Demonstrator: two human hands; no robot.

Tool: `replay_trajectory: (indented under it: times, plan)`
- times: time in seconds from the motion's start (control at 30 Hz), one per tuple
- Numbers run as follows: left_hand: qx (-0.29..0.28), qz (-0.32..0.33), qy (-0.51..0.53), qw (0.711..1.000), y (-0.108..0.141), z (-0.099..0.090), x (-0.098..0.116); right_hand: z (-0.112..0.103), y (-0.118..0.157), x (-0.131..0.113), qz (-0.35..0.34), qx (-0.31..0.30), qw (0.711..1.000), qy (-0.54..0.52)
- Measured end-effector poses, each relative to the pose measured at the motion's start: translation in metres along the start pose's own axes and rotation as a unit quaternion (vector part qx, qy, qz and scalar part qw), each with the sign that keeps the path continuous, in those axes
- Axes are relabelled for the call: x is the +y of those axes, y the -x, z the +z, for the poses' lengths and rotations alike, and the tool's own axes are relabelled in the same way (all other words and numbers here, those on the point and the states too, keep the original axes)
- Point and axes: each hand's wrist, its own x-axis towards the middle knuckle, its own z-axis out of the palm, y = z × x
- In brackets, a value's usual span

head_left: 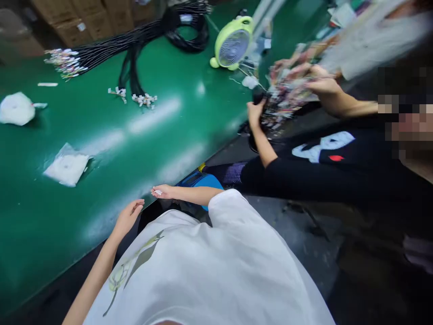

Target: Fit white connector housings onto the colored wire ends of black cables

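My right hand [163, 191] is at the table's front edge, its fingers curled around small white pieces [158, 192] that show in the palm. Left of it, my left hand [130, 215] hovers by the same edge with nothing visible in it and its fingers slightly apart. The two hands do not touch. On the green table [101, 203], a clear bag of white pieces [67, 167] lies beyond my left hand. A second white bag [17, 109] rests at the far left.
Black cable bundles [118, 45] with white connectors lie at the back, near a green fan [234, 44]. At the right, a person in black [304, 171] handles a blurred cable bundle [284, 95]. Cardboard boxes [91, 22] stand behind. A blue stool [206, 181] is below the edge.
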Motion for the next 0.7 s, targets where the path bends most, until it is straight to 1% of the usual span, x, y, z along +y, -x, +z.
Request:
replay_trajectory:
  times: [0.03, 0.1, 0.17, 0.23, 0.27, 0.3, 0.33, 0.4, 0.47, 0.53, 0.6, 0.63, 0.7]
  plan:
    - [0.027, -0.014, 0.001, 1.0, 0.002, -0.007, -0.004, 0.007, -0.001, -0.001, 0.012, 0.002, 1.0, 0.003]
    - [0.104, -0.052, -0.003, 0.993, 0.001, -0.028, -0.014, 0.024, -0.007, -0.005, 0.024, 0.002, 1.0, 0.019]
    - [0.197, -0.094, -0.021, 0.976, -0.009, -0.061, -0.028, 0.044, -0.022, -0.016, 0.018, -0.003, 0.999, 0.039]
    - [0.269, -0.124, -0.052, 0.954, -0.03, -0.1, -0.044, 0.069, -0.045, -0.034, 0.009, -0.012, 0.998, 0.058]
    - [0.291, -0.131, -0.07, 0.945, -0.045, -0.119, -0.051, 0.084, -0.058, -0.043, 0.002, -0.017, 0.998, 0.065]
    - [0.301, -0.133, -0.09, 0.94, -0.062, -0.137, -0.058, 0.099, -0.07, -0.053, -0.006, -0.023, 0.997, 0.071]
    - [0.302, -0.13, -0.109, 0.938, -0.081, -0.154, -0.065, 0.116, -0.081, -0.063, -0.016, -0.029, 0.997, 0.076]
    - [0.275, -0.121, -0.145, 0.943, -0.122, -0.179, -0.076, 0.152, -0.101, -0.082, -0.038, -0.043, 0.994, 0.088]
    - [0.231, -0.117, -0.174, 0.95, -0.16, -0.198, -0.089, 0.19, -0.12, -0.1, -0.056, -0.059, 0.991, 0.105]
    - [0.186, -0.116, -0.196, 0.956, -0.187, -0.211, -0.103, 0.227, -0.14, -0.113, -0.062, -0.074, 0.987, 0.13]
    - [0.157, -0.108, -0.21, 0.959, -0.2, -0.219, -0.118, 0.259, -0.158, -0.12, -0.052, -0.087, 0.981, 0.163]
    - [0.149, -0.1, -0.214, 0.96, -0.201, -0.222, -0.124, 0.272, -0.166, -0.122, -0.042, -0.091, 0.978, 0.181]
    - [0.143, -0.08, -0.217, 0.962, -0.196, -0.225, -0.133, 0.294, -0.179, -0.122, -0.015, -0.098, 0.97, 0.221]
